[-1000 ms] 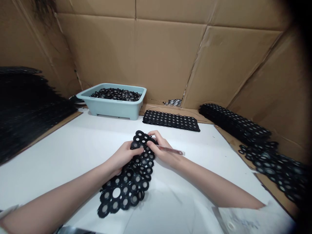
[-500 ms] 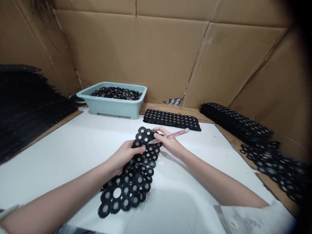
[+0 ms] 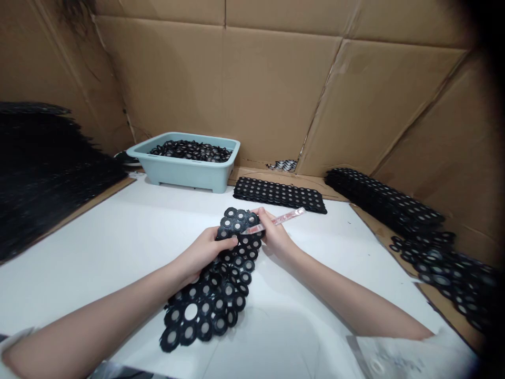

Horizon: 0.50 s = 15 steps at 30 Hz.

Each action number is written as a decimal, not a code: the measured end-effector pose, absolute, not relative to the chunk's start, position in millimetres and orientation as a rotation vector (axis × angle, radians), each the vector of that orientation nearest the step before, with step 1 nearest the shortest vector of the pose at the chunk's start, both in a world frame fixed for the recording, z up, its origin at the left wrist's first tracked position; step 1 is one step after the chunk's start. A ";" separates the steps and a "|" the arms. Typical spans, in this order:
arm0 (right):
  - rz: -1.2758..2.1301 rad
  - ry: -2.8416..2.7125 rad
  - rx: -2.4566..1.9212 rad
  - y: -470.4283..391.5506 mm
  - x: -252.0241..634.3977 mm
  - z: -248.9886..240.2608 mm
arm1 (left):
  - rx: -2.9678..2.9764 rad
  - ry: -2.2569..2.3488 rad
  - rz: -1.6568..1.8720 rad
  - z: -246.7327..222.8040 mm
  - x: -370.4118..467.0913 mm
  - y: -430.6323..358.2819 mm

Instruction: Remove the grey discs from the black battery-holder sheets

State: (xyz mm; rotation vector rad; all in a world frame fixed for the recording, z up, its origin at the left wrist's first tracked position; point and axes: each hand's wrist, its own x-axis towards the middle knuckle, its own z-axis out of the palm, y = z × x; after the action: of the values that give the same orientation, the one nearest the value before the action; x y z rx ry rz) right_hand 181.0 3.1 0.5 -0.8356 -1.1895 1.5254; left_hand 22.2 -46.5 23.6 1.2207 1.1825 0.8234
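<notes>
Left hand (image 3: 211, 245), at the centre of the frame, was found closed on the left edge of a black sheet (image 3: 205, 309) of joined discs with pale centres; its thumb lay on top, its fingers mostly hidden beneath. Right hand (image 3: 275, 232), just right of centre, gripped a slim tool (image 3: 291, 216) with a clear, reddish handle. The tip pointed left, over the upper part of the sheet; whether it touched the discs could not be told.

Step in hand, as judged: close work with the tool at the sheet's upper end, the left hand steadying. The next move appeared to call for a firm left hold and careful placing of the tip among the small discs, clear of the left thumb near it.

Position of the sheet: its upper end lay between the two hands, and the rest ran down past the left hand, beside the left forearm, to the lower centre of the frame, over a white table (image 3: 118, 237).

Also noted: a pale blue basin (image 3: 185, 176) of loose black pieces (image 3: 189, 151), upper left of centre; a flat stack (image 3: 280, 195) of similar sheets, right of the basin; a longer stack (image 3: 384, 200) at the right.
</notes>
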 end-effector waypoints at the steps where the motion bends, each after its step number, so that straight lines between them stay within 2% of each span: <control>1: 1.497 -1.178 -0.842 3.2 180.3 -1.0 | 1.228 1.175 0.820 22.7 22.0 -46.3; 9: 1.292 -1.257 -0.902 -10.6 178.1 -2.8 | 1.323 1.147 0.815 21.1 24.6 -46.3; 15: 1.244 -1.551 -0.879 -18.2 180.0 2.9 | 1.391 1.205 0.835 20.0 26.0 -46.5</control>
State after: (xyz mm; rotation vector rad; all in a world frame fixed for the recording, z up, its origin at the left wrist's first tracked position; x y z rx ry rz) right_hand 180.0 -18.2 2.9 -0.8790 -1.5514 1.2444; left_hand 26.0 -46.5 20.0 1.3915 1.2053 0.8347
